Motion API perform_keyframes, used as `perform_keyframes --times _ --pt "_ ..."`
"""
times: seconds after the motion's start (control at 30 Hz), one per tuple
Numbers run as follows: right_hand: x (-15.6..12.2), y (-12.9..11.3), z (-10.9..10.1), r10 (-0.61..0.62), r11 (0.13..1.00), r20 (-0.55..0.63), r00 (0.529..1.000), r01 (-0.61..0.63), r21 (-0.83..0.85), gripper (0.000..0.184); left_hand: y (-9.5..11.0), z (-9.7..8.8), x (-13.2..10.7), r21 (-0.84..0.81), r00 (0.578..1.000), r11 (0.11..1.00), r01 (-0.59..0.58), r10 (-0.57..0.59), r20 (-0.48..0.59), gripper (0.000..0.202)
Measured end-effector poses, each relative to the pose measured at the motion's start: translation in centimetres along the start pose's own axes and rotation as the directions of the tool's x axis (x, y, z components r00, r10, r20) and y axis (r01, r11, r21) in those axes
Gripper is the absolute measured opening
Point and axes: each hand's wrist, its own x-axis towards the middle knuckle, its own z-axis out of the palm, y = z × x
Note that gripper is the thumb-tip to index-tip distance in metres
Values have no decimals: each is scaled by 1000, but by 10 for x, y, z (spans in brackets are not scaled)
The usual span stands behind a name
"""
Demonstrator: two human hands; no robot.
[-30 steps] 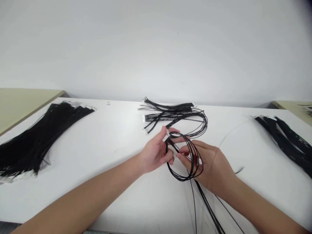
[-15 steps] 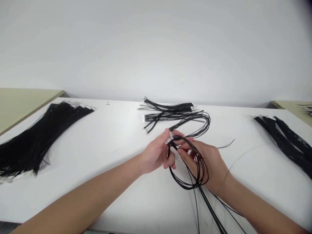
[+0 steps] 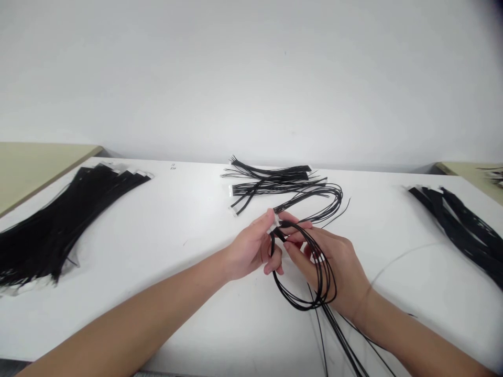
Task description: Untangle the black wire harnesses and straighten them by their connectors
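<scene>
My left hand [image 3: 257, 243] is closed around a white connector [image 3: 274, 224], pinched between thumb and fingers. Black wires of a wire harness [image 3: 302, 305] run from this connector, curving in a loop below and to the right. My right hand [image 3: 330, 262] is closed, its thumb and forefinger pinching black wire just beside the connector, behind the loop. Exactly which strands it grips is partly hidden. Loose wire ends hang past the right wrist toward the table's near edge, and another bundle curves away behind the hands.
Short black cables [image 3: 271, 180] with white connectors lie behind my hands on the white table [image 3: 188, 314]. A large pile of black cables [image 3: 74, 214] lies at the left, and more black cables [image 3: 463, 225] at the right. A pale wall [image 3: 251, 78] stands behind.
Both hands stay almost in place. My right fingers shift slightly at the connector, and a loose wire end behind the right hand swings upward and left.
</scene>
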Motion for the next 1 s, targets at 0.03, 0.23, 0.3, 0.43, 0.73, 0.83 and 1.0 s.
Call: perform_keyframes --times 0.03,0.23,0.3,0.43,0.73,0.83,1.0 --pt "0 0 0 4 1000 -2 1000 -4 0 12 0 0 0 1 1000 1000 -4 4 6 44" --pt "0 -4 0 97 995 -7 995 -97 38 15 2 1 1 11 1000 1000 0 0 18 45" --pt "1 -5 1 134 989 7 991 -135 68 16 2 1 1 12 1000 1000 3 -3 17 45" --pt "1 -5 2 204 973 7 979 -203 106 14 1 0 1 18 1000 1000 5 -5 14 45" --pt "1 -7 3 235 968 1 972 -235 86 20 -1 0 2 51 1000 998 -28 28 9 44" --pt "1 -8 3 216 972 2 976 -215 92 20 -1 1 2 48 999 998 -35 34 15 45" --pt "1 -6 4 230 967 23 973 -231 104 19 0 2 2 38 999 999 -33 33 -10 45"
